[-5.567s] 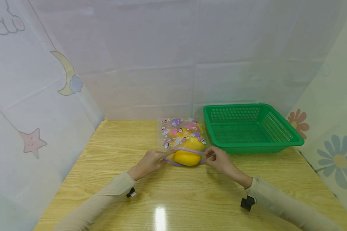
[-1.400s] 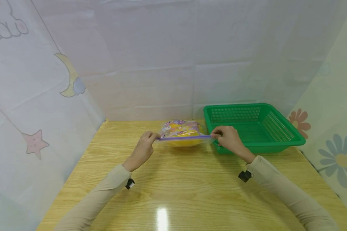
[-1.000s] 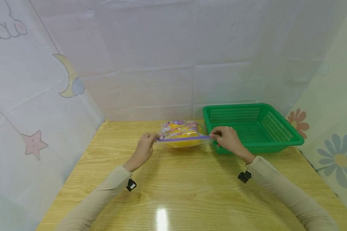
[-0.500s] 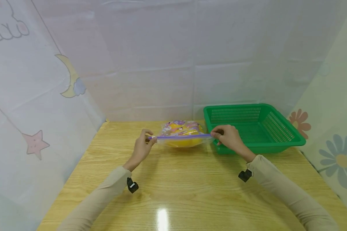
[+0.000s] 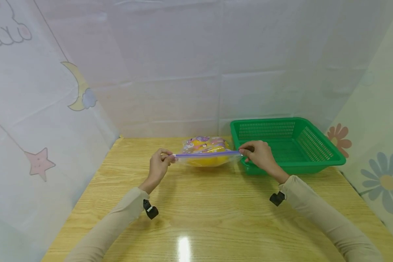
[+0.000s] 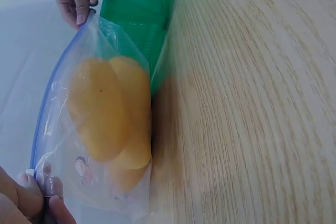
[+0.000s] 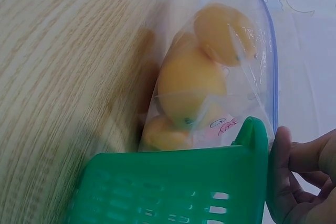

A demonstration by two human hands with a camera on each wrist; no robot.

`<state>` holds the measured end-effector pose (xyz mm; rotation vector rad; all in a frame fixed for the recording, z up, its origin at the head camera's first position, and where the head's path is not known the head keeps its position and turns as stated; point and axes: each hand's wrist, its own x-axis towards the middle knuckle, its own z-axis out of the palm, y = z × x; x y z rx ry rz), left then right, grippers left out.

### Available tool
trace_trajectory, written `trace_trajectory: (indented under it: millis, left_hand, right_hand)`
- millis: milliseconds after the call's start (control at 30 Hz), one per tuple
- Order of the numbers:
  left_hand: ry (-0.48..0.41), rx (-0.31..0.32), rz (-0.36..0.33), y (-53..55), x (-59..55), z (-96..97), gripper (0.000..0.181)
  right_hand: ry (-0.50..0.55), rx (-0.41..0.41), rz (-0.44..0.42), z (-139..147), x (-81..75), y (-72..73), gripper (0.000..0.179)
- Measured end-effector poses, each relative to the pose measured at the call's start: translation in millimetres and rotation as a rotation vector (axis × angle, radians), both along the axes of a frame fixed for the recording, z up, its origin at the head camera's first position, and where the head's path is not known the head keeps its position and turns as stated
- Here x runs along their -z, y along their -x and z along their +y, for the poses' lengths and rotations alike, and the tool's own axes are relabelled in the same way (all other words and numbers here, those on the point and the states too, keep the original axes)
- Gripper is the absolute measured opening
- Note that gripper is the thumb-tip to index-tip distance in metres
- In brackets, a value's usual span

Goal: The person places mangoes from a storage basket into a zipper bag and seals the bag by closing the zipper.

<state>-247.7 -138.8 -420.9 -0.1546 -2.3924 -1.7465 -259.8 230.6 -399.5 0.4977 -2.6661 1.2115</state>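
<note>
A clear zip bag [image 5: 206, 160] with a purple zip strip and printed cartoon figures holds several yellow mangoes [image 6: 100, 108]. Its zip edge is raised and stretched level between the two hands, the lips together. At the left end, my left hand [image 5: 158, 163] pinches the corner beside a small white slider [image 6: 30, 172]. The thumb and forefinger of my right hand [image 5: 258, 154] pinch the opposite corner, close to the rim of the green basket. In the right wrist view the basket wall covers part of the bag's lower end.
The green plastic basket [image 5: 291, 163] with slotted sides stands right of the bag, near the table's back edge. Beneath everything is a wood-grain table [image 5: 209, 211]. A pale printed cloth [image 5: 170, 72] hangs behind.
Earlier the bag lay with its mouth gaping and a mango showing there; now its zip edge is lifted and drawn straight. Over the last second my left hand shifted slightly left, to the slider end.
</note>
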Motion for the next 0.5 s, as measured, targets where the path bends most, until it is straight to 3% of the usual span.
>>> trace_trajectory:
  millis: [300, 500]
  left_hand:
    - [-0.197, 0.017, -0.099, 1.1, -1.9, 2.6, 0.015]
    - [-0.254, 0.015, -0.123, 1.3, -1.1, 2.6, 0.019]
  right_hand:
    - [-0.014, 0.023, -0.026, -0.2, -3.8, -0.5, 0.019]
    - [-0.05, 0.012, 0.021, -1.3, -5.7, -4.8, 0.018]
